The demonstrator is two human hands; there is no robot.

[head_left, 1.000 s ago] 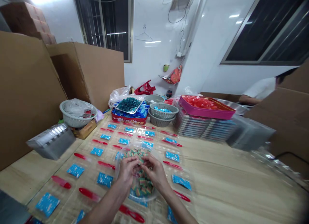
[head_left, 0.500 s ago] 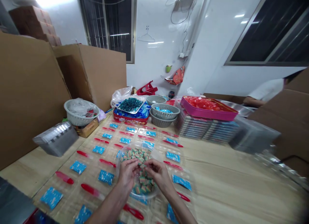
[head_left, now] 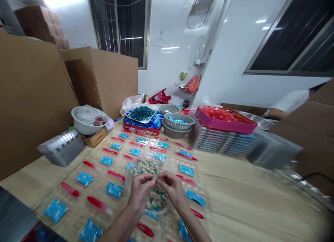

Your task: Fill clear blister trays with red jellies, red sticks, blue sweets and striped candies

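A clear plastic bowl (head_left: 130, 170) full of striped candy pieces (head_left: 144, 166) sits on rows of clear trays (head_left: 167, 155) that hold blue sachets (head_left: 114, 189) and red spoons (head_left: 97, 202). Both my hands are over the bowl's near half. My left hand (head_left: 140, 192) and my right hand (head_left: 172, 189) have their fingers curled and pinched together at the fingertips, touching each other above the candy. What they pinch is too small to make out, likely a candy piece.
Large cardboard boxes (head_left: 31, 95) stand at the left. A white basket (head_left: 88, 120), grey baskets (head_left: 177, 125), a tray of teal candy (head_left: 141, 114), a pink tray of red items (head_left: 224, 118) on stacked packs and a grey box (head_left: 61, 151) ring the table. Another person (head_left: 289, 102) is at the far right.
The view has shifted slightly, with the hands now a little nearer and lower over the bowl. Their fingertips have stayed pinched together over the candy.
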